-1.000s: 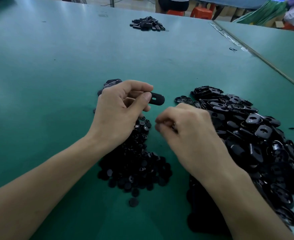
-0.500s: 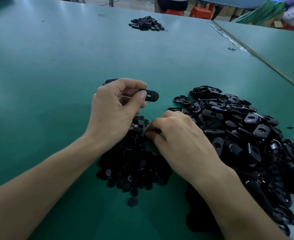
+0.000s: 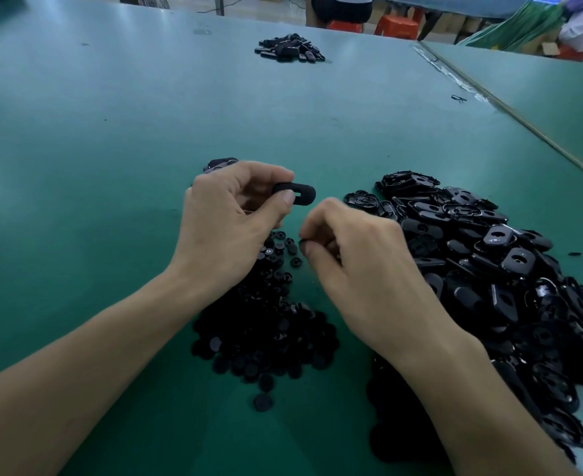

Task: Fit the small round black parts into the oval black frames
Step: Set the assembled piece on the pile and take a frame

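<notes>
while the left hand (image 3: 228, 221) is pinching an oval frame (image 3: 298, 193) by its left end above the tabletop (image 3: 111, 132), the right hand (image 3: 351, 249) is seemingly nipping a small round part (image 3: 302, 242) just nearer; both are probably handling light and stiff, best gripped by edges.

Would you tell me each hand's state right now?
Left hand: pinching an oval black plastic frame.
Right hand: apparently pinching a small round black part.
</notes>
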A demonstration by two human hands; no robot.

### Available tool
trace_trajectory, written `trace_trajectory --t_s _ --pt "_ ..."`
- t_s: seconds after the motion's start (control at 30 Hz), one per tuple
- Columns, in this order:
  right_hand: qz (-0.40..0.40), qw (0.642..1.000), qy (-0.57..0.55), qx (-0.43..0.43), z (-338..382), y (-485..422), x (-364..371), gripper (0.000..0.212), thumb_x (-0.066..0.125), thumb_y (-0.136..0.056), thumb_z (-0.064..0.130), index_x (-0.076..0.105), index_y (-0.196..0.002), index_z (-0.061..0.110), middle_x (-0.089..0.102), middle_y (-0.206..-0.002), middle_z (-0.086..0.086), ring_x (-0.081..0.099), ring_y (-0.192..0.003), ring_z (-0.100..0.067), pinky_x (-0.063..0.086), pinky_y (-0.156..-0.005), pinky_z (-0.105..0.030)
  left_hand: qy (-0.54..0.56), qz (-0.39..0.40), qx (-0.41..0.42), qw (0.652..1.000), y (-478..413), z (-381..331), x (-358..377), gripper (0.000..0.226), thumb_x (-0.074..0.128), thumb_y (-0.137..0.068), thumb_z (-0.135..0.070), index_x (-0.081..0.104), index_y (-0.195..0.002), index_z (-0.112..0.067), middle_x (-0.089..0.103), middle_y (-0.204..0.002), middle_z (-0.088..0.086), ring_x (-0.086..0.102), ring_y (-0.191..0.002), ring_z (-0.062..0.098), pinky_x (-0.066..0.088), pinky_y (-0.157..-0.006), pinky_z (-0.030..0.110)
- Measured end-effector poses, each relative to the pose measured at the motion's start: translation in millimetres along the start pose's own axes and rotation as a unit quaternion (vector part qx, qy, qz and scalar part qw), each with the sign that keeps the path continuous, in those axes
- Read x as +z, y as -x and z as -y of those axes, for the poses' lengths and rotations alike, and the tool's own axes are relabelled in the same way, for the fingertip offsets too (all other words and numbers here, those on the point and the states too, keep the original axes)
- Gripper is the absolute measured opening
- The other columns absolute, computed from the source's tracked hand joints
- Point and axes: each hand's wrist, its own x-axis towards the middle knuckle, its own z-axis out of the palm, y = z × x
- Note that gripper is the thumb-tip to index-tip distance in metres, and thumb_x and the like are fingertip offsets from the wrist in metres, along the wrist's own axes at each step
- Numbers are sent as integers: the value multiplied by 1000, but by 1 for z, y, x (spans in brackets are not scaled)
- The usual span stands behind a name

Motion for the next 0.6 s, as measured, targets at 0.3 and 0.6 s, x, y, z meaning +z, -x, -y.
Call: trace_trajectory --t_s 0.3,0.6 --pt "-138 987 -74 18 -4 -2 -8 11 70 -91 10 75 -95 19 70 -77 17 68 -74 -1 54 -71 -22 20 37 11 999 5 -6 3 26 76 -84 -2 73 -89 -27 77 -78 -6 76 -74 14 58 -70 21" --pt "-137 964 -214 75 -7 -4 -14 18 76 -86 10 73 -82 27 74 -73 10 71 -66 -7 54 -63 -17 42 73 12 996 9 -12 6 23 77 -79 -5 74 -91 -24 78 -83 -2 76 -77 18 61 -74 27"
